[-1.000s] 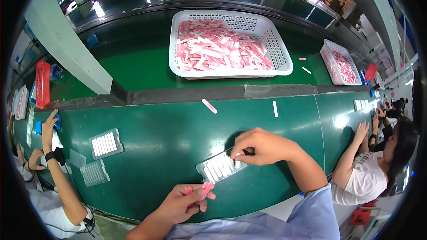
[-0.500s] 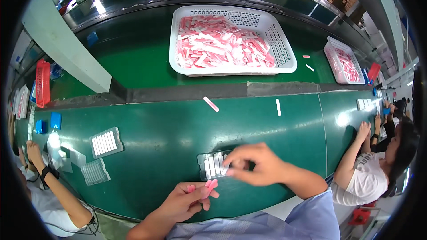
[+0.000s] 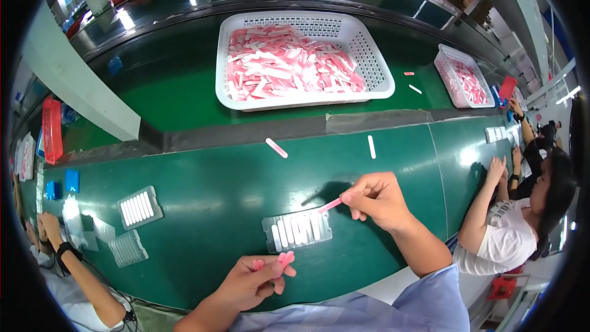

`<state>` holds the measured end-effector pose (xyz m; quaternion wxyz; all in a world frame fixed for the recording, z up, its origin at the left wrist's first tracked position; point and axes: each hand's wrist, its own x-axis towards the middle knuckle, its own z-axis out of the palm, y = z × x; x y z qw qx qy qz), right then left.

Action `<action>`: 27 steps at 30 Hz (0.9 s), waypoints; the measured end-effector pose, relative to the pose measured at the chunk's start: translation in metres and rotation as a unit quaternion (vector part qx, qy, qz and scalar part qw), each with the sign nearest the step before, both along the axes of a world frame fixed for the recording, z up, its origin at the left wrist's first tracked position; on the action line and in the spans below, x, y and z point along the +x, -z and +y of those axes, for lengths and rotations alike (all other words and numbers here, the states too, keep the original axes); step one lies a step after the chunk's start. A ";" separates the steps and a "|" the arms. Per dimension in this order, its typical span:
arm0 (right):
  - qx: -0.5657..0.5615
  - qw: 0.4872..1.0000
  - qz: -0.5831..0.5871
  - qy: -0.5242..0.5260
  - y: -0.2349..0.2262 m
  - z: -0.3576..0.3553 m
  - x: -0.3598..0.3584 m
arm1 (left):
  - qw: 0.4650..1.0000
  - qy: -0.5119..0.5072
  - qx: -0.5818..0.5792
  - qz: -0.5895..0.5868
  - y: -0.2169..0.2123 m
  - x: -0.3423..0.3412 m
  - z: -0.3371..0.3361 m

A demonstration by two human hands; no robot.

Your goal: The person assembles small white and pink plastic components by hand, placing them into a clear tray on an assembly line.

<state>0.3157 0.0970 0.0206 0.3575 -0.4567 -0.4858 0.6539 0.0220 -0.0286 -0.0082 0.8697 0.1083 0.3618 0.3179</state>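
A clear plastic tray [image 3: 268, 229] lies on the green table in front of me, with several white strips [image 3: 289, 232] side by side in its slots. My right hand [image 3: 380, 201] is closed in a pinch on a slim pink strip [image 3: 331, 205], shaped like a small nail file. The strip's free end points left, over the tray's far right corner. Below the tray, my left hand [image 3: 249, 281] is closed around several pink strips [image 3: 284, 259] with rounded ends poking out between thumb and fingers.
A large white basket [image 3: 307, 101] heaped with pink and white strips stands beyond the grey ledge [image 3: 246, 134]. Two loose strips lie nearer on the table. Two more trays [image 3: 140, 206] are at left. People work on both sides; a smaller basket [image 3: 445, 77] stands far right.
My right hand has moved up and right, off the tray, and a pink strip now shows in its pinch. The tray's right part has come into sight. My left hand keeps its grip.
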 end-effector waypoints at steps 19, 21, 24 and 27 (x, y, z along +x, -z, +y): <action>0.251 0.888 -0.236 -0.305 0.006 0.029 -0.009 | 0.999 -0.038 0.002 0.005 0.000 0.006 -0.005; 0.218 0.895 -0.184 -0.344 0.005 0.040 -0.004 | 0.999 -0.038 -0.002 -0.013 0.007 0.001 -0.008; 0.255 0.877 -0.211 -0.348 0.008 0.043 -0.011 | 0.999 -0.041 -0.008 -0.031 0.009 -0.001 -0.008; 0.263 0.854 -0.304 -0.331 0.001 0.030 -0.024 | 0.999 -0.038 -0.010 -0.031 0.007 -0.003 -0.007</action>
